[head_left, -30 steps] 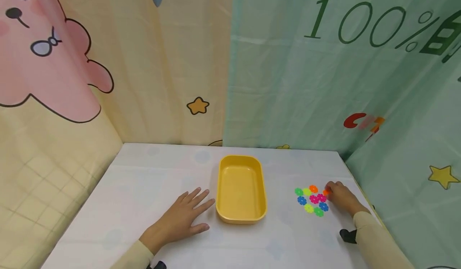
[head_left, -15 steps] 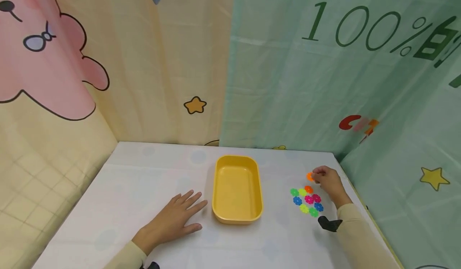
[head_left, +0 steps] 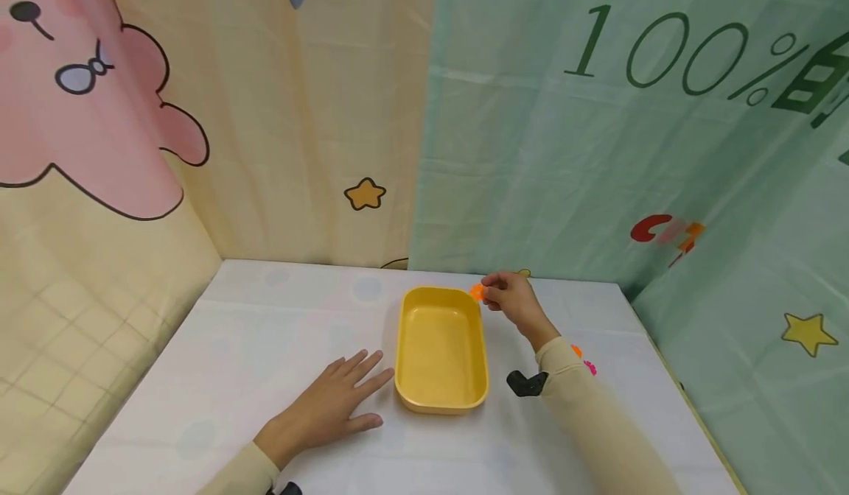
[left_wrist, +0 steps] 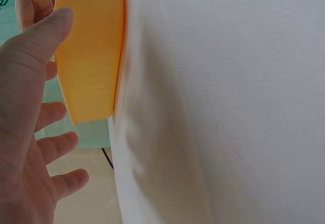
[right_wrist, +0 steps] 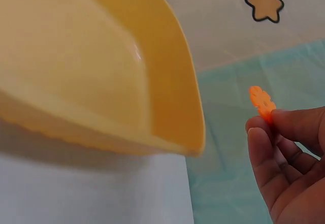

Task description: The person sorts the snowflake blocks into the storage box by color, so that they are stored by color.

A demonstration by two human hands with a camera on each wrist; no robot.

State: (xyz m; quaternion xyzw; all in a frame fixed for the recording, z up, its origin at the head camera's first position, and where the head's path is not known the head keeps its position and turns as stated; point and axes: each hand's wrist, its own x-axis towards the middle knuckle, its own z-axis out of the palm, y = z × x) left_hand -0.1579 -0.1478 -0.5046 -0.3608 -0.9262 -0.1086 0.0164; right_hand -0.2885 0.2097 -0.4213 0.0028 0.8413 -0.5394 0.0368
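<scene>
Between thumb and fingers, my right hand (head_left: pixel 516 302) pinches an orange flower-shaped plastic disc (right_wrist: pixel 262 102) near the far right corner of a yellow rectangular tray (head_left: pixel 442 401). In the right wrist view the disc is apart from the tray's rim. My left hand (head_left: pixel 330 409) lies with fingers spread just left of the tray; the left wrist view shows it beside the tray wall (left_wrist: pixel 91 56), holding nothing. Past my right sleeve, another orange disc (head_left: pixel 576 350) and a pink disc (head_left: pixel 590 367) peek out on the table. The sleeve hides the others.
A white table (head_left: pixel 265 318) with faint spots carries everything. Printed curtains (head_left: pixel 318 112) rise behind it and along both sides. Black wrist straps with camera mounts (head_left: pixel 527 384) stick out from the sleeves.
My right hand has picked up the orange disc from the group at the right and carried it leftward and away to the tray's far corner. The left hand has stayed in place.
</scene>
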